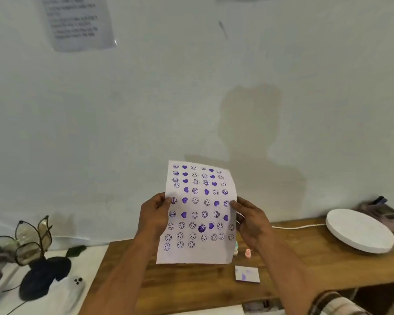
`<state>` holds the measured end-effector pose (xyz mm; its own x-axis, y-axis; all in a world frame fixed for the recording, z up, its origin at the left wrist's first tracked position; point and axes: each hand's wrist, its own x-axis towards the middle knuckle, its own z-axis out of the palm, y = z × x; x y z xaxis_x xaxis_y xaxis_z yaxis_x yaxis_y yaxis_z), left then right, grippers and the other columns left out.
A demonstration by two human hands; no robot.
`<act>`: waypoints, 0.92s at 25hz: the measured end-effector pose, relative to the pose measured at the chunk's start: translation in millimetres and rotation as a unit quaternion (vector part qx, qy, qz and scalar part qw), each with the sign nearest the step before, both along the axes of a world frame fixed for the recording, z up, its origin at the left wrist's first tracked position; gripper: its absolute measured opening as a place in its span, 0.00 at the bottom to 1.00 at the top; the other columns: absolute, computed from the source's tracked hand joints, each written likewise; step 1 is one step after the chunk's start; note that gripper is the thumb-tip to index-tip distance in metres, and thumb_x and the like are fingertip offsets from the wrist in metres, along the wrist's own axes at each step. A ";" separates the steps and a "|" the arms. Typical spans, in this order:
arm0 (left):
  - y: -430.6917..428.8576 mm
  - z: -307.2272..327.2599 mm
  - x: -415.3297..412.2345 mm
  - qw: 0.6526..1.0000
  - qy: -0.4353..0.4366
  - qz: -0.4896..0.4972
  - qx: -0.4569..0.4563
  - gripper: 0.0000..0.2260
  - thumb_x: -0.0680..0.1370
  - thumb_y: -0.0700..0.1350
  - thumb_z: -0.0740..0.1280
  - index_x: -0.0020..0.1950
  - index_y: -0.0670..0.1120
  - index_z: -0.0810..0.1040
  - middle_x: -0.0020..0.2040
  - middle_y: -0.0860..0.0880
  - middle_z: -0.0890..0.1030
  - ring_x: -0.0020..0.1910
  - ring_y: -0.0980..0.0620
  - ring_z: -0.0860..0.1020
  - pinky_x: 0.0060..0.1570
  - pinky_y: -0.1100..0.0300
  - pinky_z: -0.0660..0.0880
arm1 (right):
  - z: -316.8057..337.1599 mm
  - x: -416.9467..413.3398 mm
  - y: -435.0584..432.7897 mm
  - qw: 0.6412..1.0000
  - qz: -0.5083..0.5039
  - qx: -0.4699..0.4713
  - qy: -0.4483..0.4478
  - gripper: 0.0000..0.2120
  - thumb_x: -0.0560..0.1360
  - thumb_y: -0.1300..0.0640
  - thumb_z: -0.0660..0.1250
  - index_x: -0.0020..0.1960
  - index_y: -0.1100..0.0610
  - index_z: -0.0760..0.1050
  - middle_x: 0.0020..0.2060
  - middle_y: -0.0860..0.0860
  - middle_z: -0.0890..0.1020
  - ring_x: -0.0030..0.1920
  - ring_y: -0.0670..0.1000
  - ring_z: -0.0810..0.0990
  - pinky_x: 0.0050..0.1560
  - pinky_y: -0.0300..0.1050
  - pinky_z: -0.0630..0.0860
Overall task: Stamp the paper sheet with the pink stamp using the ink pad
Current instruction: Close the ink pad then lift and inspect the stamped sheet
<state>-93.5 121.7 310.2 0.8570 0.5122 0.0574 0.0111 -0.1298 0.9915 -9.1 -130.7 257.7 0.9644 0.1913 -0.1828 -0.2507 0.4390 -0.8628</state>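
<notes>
head view. we hold the paper sheet [198,214] upright above the wooden table [305,264], its printed face toward us. the left hand [154,215] pinches the sheet's left edge, thumb on the front and the other fingers hidden behind; the right hand [250,220] grips the right edge in the same way. both hands are closed on the sheet and neither holds a stamp.

the sheet is covered in rows of purple smiling faces and hearts. only the lowest row is short, with three faces at its left and bare paper to the right and below. we judge the stamping to be nearly done, or being checked.

the pink stamp [248,253] stands on the table just beside the sheet's lower right corner, below the right hand. a pale second stamp [236,247] shows partly at the sheet's edge. the ink pad [247,273] lies flat on the table nearer us, apart from the stamps, its top smeared with purple.

if more prints are wanted, the sheet must first be laid flat.
</notes>
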 end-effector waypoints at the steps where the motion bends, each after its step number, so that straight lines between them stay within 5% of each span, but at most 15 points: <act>1: -4.6 13.3 -15.2 1.000 0.000 0.010 0.009 0.11 0.83 0.42 0.67 0.46 0.54 0.85 0.47 0.49 0.89 0.44 0.48 0.87 0.45 0.51 0.84 | 16.3 -14.7 -4.0 0.999 -0.013 -0.027 -0.029 0.14 0.76 0.64 0.75 0.61 0.62 0.83 0.52 0.60 0.89 0.49 0.62 0.87 0.45 0.55 0.85; 8: -16.3 81.4 -83.7 0.997 -0.069 0.020 -0.031 0.07 0.82 0.42 0.69 0.55 0.49 0.87 0.49 0.50 0.90 0.49 0.47 0.88 0.51 0.49 0.84 | 123.8 -69.3 -23.6 0.968 -0.073 -0.115 -0.212 0.08 0.76 0.64 0.77 0.54 0.58 0.86 0.46 0.56 0.90 0.45 0.57 0.90 0.40 0.51 0.85; 17: -28.6 127.7 -130.9 0.990 -0.131 0.019 -0.049 0.10 0.82 0.40 0.69 0.61 0.43 0.85 0.56 0.45 0.88 0.58 0.43 0.85 0.64 0.45 0.80 | 180.5 -119.7 -35.8 0.952 -0.085 -0.119 -0.267 0.06 0.75 0.63 0.79 0.52 0.59 0.86 0.43 0.54 0.90 0.43 0.56 0.90 0.37 0.45 0.85; 21: -29.5 142.1 -137.7 0.985 -0.165 0.010 -0.053 0.11 0.82 0.40 0.69 0.64 0.42 0.84 0.57 0.46 0.87 0.57 0.46 0.84 0.62 0.48 0.80 | 199.0 -129.4 -37.7 0.950 -0.091 -0.089 -0.285 0.07 0.75 0.62 0.78 0.52 0.59 0.86 0.44 0.54 0.90 0.43 0.56 0.90 0.37 0.46 0.85; 23: -28.9 150.4 -139.7 0.983 -0.176 0.004 -0.051 0.09 0.82 0.40 0.69 0.62 0.44 0.84 0.52 0.50 0.87 0.52 0.50 0.85 0.51 0.54 0.82 | 206.5 -131.2 -38.3 0.948 -0.091 -0.084 -0.294 0.06 0.75 0.62 0.78 0.51 0.58 0.86 0.44 0.54 0.90 0.43 0.55 0.90 0.37 0.46 0.85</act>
